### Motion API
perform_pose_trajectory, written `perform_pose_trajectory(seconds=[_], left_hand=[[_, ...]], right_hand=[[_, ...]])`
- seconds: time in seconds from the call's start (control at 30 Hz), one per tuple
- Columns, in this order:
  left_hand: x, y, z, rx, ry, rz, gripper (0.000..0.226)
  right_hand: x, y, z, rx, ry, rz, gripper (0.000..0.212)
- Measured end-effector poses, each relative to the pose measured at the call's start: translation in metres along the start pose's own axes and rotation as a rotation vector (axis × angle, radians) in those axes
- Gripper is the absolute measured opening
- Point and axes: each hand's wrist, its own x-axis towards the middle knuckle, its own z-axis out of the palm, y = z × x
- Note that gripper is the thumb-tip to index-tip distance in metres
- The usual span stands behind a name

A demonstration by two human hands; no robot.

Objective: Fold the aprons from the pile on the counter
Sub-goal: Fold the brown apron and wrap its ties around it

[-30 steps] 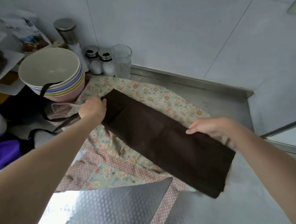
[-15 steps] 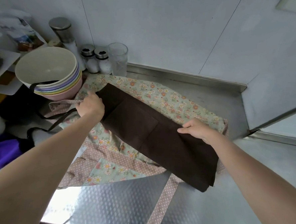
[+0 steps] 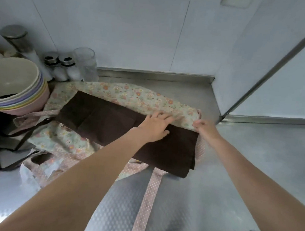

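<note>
A dark brown apron (image 3: pixel 111 127), folded into a long strip, lies across a floral apron (image 3: pixel 138 95) with pink dotted trim on the steel counter (image 3: pixel 234 165). My left hand (image 3: pixel 154 126) lies flat on the brown strip near its right end, fingers spread and straight. My right hand (image 3: pixel 204 127) is at the strip's far right corner, fingers curled at the brown edge where it meets the floral cloth; I cannot tell whether it pinches the cloth. A pink dotted strap (image 3: pixel 148 200) runs toward me.
A stack of pastel bowls (image 3: pixel 16 87) stands at the left, with shakers (image 3: pixel 61 67), a glass (image 3: pixel 87 63) and a metal-capped jar (image 3: pixel 19 39) behind it by the wall. Dark cloth and straps (image 3: pixel 7 138) lie at the left edge. A wall corner (image 3: pixel 218 101) closes the right.
My left hand left the strip's left end and moved right to rest flat near the right end. My right hand shifted right to the far corner. The camera moved closer.
</note>
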Motion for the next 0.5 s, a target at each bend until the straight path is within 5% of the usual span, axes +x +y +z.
perform_pose_trajectory(seconds=[0.27, 0.5], left_hand=[[0.036, 0.04, 0.019, 0.065, -0.074, 0.079, 0.039], [0.049, 0.039, 0.007, -0.04, -0.039, 0.123, 0.024]], right_hand=[[-0.037, 0.049, 0.005, 0.304, -0.115, 0.219, 0.026], [-0.048, 0.057, 0.004, 0.329, -0.186, 0.222, 0.03]])
